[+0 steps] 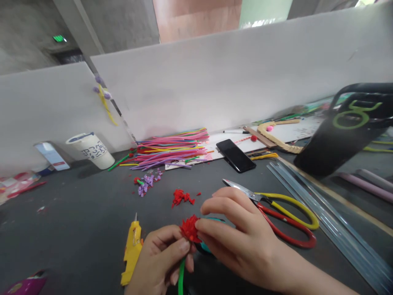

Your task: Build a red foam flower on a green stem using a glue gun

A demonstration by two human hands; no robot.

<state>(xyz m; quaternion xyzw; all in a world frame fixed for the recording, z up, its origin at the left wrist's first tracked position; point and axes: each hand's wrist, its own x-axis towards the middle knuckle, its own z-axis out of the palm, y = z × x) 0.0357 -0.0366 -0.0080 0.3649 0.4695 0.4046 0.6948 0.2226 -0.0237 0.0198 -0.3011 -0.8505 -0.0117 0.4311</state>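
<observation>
My left hand (161, 258) pinches a green stem (181, 278) that carries a red fuzzy flower head (189, 228). The fingertips of my right hand (236, 237) press on that red head from the right, fingers bent together. A teal object (211, 221) peeks out behind my right fingers. A yellow glue gun (132, 248) lies just left of my left hand. Red scraps (181, 197) sit on the dark table (76, 213) beyond the flower.
Scissors with yellow and red handles (285, 213) lie right of my hands. A black phone (235, 155), a pile of coloured pipe cleaners (172, 149), purple scraps (147, 183), a white cup (91, 150) and clear glue sticks (322, 209) lie farther off. White partition (215, 82) behind.
</observation>
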